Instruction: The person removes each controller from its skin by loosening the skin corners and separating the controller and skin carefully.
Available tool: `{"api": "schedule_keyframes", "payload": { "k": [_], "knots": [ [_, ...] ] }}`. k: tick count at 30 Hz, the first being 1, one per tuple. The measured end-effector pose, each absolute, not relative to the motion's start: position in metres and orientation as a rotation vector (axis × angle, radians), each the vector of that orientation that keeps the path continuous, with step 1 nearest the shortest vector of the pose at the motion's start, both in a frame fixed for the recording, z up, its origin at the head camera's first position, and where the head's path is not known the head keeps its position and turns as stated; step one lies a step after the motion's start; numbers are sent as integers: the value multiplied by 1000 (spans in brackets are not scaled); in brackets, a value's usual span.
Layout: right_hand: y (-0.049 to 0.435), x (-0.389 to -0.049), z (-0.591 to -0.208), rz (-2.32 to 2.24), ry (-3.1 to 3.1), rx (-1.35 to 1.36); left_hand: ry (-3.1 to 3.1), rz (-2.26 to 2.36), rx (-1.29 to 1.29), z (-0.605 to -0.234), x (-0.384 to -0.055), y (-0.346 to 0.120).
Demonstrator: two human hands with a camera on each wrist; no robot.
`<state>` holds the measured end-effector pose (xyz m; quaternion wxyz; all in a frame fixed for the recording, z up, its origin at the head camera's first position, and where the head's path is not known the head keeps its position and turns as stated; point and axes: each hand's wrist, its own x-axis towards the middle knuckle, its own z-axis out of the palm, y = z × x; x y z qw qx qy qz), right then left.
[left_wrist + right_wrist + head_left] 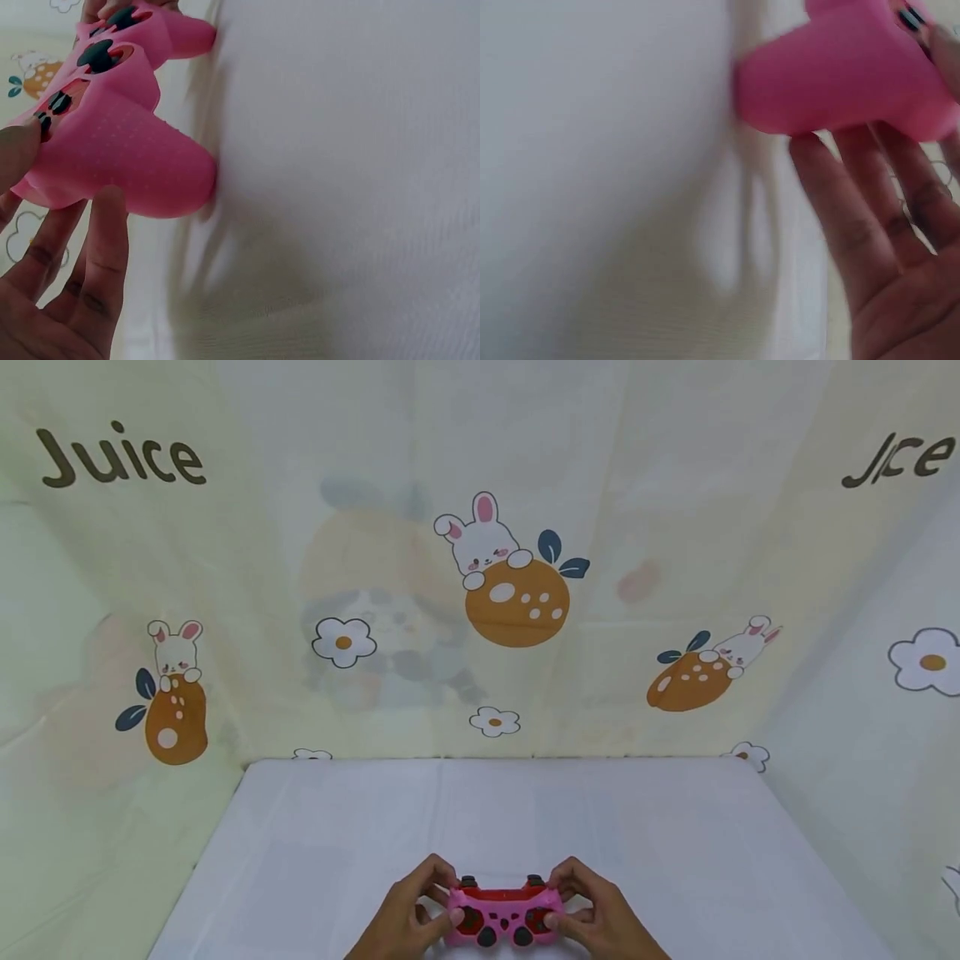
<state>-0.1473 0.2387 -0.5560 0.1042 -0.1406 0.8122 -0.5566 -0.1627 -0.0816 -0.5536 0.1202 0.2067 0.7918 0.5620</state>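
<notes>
A pink game controller [503, 917] is gripped at its ends by the left hand [408, 917] and right hand [600, 920], fingers curled round. Its long axis runs crosswise, at the near edge of the white surface [315, 852].

White table [315, 843] open left, right and ahead – only the pink controller [504, 917] near edge, curtain [675, 527] walls behind.

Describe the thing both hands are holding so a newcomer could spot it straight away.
Start at the white table in front of the bunny-print curtain, then go to its near edge. There the left hand and right hand hold a game controller. It is the only thing on the table: pink silicone skin, red top, dark sticks.
</notes>
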Motion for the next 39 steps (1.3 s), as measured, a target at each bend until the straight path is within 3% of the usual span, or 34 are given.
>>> {"api": "schedule_keyframes", "payload": {
  "k": [10, 15, 21, 32, 39],
  "knots": [
    [248, -172, -557, -1626, 2253, -701, 2243, 1539, 651, -549, -176, -88],
    [246, -172, -560, -1656, 2307, -622, 2239, 1566, 703, -551, -181, -88],
    [243, -172, -560, -1637, 2366, -450, 2269, 1610, 580, -557, -179, -83],
    [251, -182, -565, -1666, 2225, -679, 2255, 1645, 598, -568, -177, -80],
    [247, -179, -564, -1665, 2242, -494, 2266, 1630, 608, -569, -180, -83]
  ]
}}
